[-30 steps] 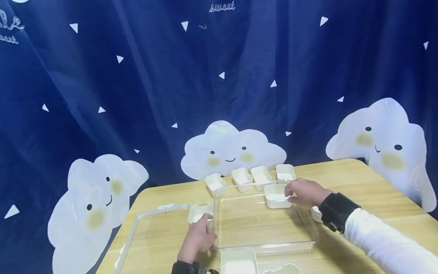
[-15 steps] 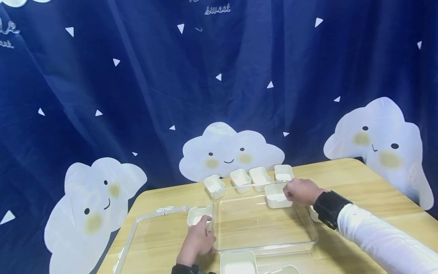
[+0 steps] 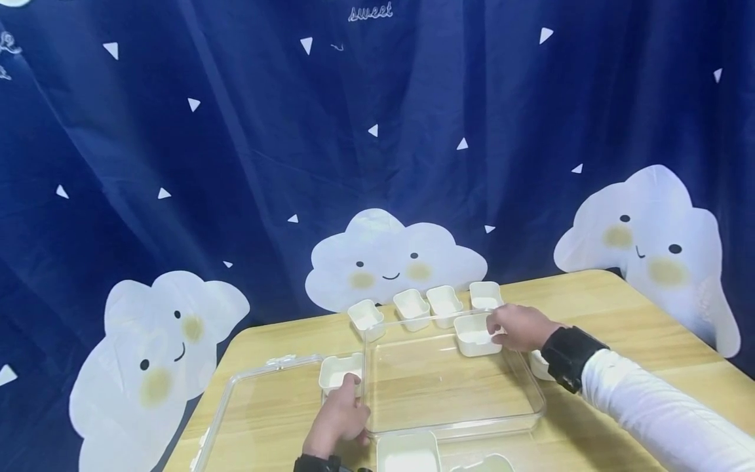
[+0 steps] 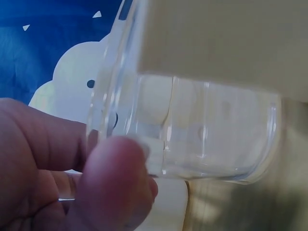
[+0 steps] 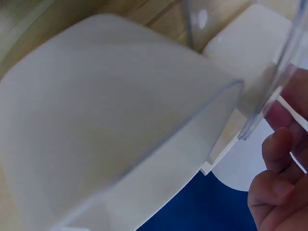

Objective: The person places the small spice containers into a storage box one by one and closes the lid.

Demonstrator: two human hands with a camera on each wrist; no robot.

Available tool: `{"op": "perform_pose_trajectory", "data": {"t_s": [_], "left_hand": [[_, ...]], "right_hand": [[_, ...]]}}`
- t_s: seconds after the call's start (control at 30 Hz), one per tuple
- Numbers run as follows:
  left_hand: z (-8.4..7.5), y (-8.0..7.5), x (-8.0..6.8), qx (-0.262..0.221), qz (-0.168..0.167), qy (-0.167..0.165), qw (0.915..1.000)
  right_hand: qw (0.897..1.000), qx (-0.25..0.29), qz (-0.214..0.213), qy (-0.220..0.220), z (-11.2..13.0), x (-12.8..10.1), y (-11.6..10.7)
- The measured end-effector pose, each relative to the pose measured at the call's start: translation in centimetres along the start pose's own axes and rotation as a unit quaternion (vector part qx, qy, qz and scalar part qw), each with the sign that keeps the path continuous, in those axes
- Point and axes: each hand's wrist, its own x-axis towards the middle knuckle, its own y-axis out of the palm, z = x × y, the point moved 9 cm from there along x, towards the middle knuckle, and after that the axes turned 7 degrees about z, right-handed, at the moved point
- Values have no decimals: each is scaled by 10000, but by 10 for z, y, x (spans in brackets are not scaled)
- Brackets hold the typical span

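A clear plastic box (image 3: 519, 413) stands open on the wooden table. My right hand (image 3: 512, 326) grips a small white cup (image 3: 474, 341) in the box's far right corner. The right wrist view shows that cup (image 5: 106, 120) large, behind the box's clear wall (image 5: 284, 62), with my fingers (image 5: 279, 192) beside it. My left hand (image 3: 342, 412) pinches the box's near left edge, next to another white cup (image 3: 337, 370) outside the box. Close up in the left wrist view, my thumb (image 4: 115, 183) presses the clear box's corner (image 4: 216, 130).
The box's clear lid (image 3: 259, 413) lies flat to the left. Several white cups stand in a row (image 3: 411, 308) behind the box. More cups sit at the near edge (image 3: 408, 452) and beside my right wrist (image 3: 538, 364). A blue cloud-print curtain hangs behind.
My right hand has shifted the white cup slightly towards the box's far right corner. My left hand has stayed at the box's left edge.
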Motion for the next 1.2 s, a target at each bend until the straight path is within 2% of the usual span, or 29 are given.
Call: {"op": "perform_pose_trajectory", "data": {"t_s": [0.13,0.23,0.3,0.57,0.83,1.0,1.2], "left_hand": [[0,1,-1,-109,96,-42,9999],[0,0,-2,-193,112,-56,9997],[-1,-1,-2,-227,97,-59,9997],[-2,-3,0,-142,101,15,9998],[3,-1,1,-55,131,-76,9999],[4,-3,3,-45,35,-74,10000],[5,-3,4,-6,-33,-59,10000]], "right_hand": [[9988,252,-422,-12,-6,-5,-13],[9968,344,-692,200,-18,-13,-25],[9961,355,-723,353,-27,-18,-29],[9947,559,-267,818,-61,-41,-26],[9898,908,160,1085,-76,-53,-12],[9881,1017,160,1146,-80,-56,-7],[9903,972,32,988,-81,-59,-4]]}}
